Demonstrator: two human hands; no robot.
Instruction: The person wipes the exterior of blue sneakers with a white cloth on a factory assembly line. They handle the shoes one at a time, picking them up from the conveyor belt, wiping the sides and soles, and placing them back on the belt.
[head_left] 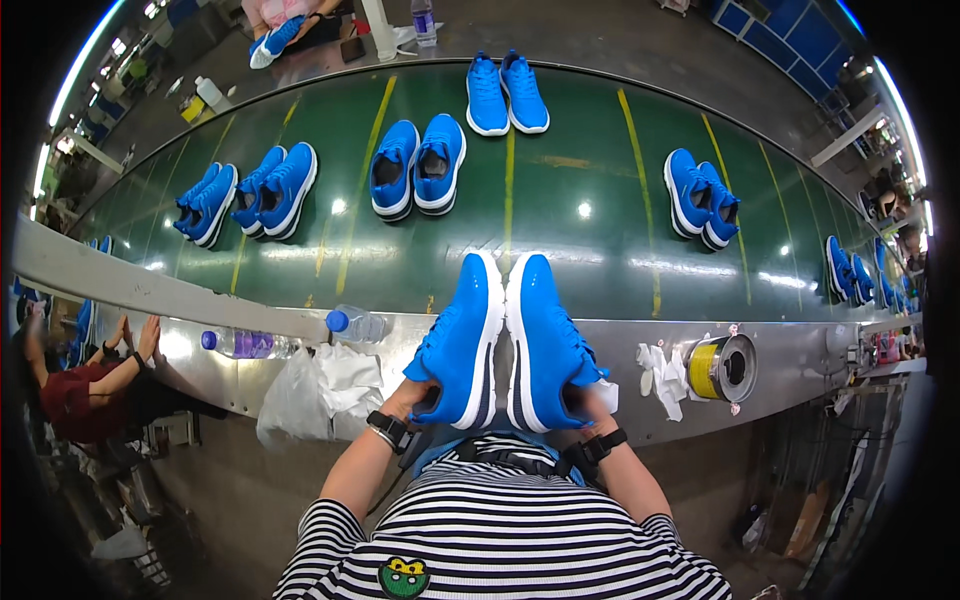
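Green conveyor belt [575,225] bears yellow cross lines and bright light reflections. A metal desk [800,365] adjoins the belt's near edge. Near the belt's left half: a clear bottle with a blue cap [362,325], a purple-labelled bottle [247,344], both lying; a translucent plastic bag [290,400] and crumpled white material [347,378]. Near the belt's right half: a spool with a yellow band [706,370] and white scraps [668,380]. Left of the belt's near edge: a co-worker in dark red [85,412]. Beyond the belt: a person in pink [278,12], an upright purple-labelled drink bottle [424,22], a white bottle [211,94]; farther right, blue cabinets [785,35].
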